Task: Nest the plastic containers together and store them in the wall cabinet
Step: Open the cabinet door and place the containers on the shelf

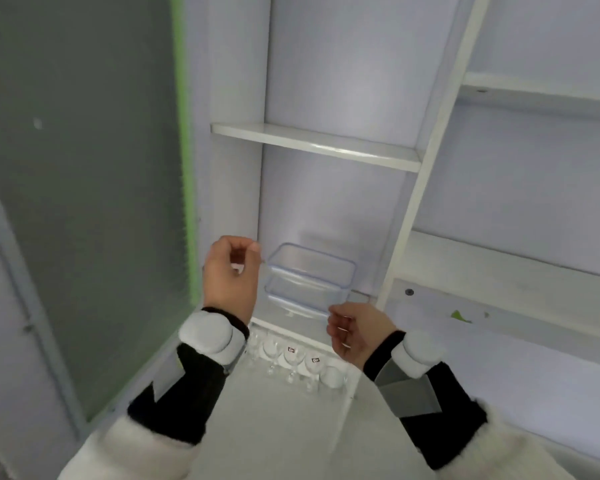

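The cabinet (pixel 329 81) fills the centre and right of the frame in pale white with a lilac-grey cast; its shelf (pixel 314 143) is glossy white. The containers (pixel 309 282) at centre are clear with a faint blue tint along the rims. At left, the door (pixel 77 168) is dull grey with a bright green strip (pixel 184 150) along its edge. Green flecks (pixel 460 316) mark the white rail at right. The sleeves (pixel 184 393) are black with grey panels, white fluffy cuffs and white wrist pads. At lower centre, the glasses (pixel 291 358) are clear, two bearing small dark labels with red.
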The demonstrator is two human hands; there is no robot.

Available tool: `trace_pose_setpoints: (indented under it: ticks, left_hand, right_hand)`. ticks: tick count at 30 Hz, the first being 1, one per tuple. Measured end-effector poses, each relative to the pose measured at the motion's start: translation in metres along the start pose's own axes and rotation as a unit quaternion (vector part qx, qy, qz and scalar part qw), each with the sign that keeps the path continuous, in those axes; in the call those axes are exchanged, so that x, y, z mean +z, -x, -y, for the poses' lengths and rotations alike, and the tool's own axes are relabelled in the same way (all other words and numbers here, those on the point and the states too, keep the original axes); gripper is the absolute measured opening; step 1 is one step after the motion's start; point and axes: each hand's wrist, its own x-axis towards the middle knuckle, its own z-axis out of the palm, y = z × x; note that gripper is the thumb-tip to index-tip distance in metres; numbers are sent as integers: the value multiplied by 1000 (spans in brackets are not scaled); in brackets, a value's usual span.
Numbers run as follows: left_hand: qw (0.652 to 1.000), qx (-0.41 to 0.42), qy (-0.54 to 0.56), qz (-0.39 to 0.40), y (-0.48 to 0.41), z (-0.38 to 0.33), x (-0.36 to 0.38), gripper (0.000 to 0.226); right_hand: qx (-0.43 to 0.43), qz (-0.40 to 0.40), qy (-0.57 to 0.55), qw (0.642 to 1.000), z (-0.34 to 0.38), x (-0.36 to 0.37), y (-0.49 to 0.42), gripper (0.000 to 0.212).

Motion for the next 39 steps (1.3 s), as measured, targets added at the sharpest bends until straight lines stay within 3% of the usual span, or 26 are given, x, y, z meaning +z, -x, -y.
trace_pose_setpoints:
  ticks: [2,4,8,10,12,15,17,23,26,31,35,39]
  left_hand:
    - [986,95,-121,-61,18,-25,-28,4]
    - [951,138,-216,-171,38,-54,-69,4]
    - [895,146,-244,-343,48,-93,-155,20]
    - [898,116,-210,-369,41,-100,-192,30]
    - [925,43,-165,-338,25,-87,-210,38]
    - [967,-104,-66,-224,8,-64,-222,56]
    - [965,-180,10,-188,7,-57,-213,71]
    - [967,-209,4,-148,32,-67,-183,81]
    - [985,-159,-6,-67,50,-79,-141,81]
    - [997,-20,51,49,46,-99,-62,54]
    - [992,90,36,80,36,-121,5,21]
    - [990,97,22,100,24,-121,58,15]
  right_hand:
    - [-15,26,35,999,-7,-4,18,2]
    - [-32,48,75,995,-17,-6,38,2]
    - [-56,71,104,990,-31,-3,68,4]
    - [-58,80,96,990,-36,1,84,4]
    - [-53,81,92,991,-38,1,90,5]
    - [-57,81,93,991,-34,2,101,4]
    - [-73,75,85,991,-25,-1,111,3]
    - [-105,58,82,989,-8,-16,124,4]
    - [-113,51,59,991,1,-30,129,2]
    - [-117,24,24,992,12,-59,135,7]
    - [-133,-16,10,991,20,-86,134,11]
    - [-137,-50,-1,989,24,-106,128,9]
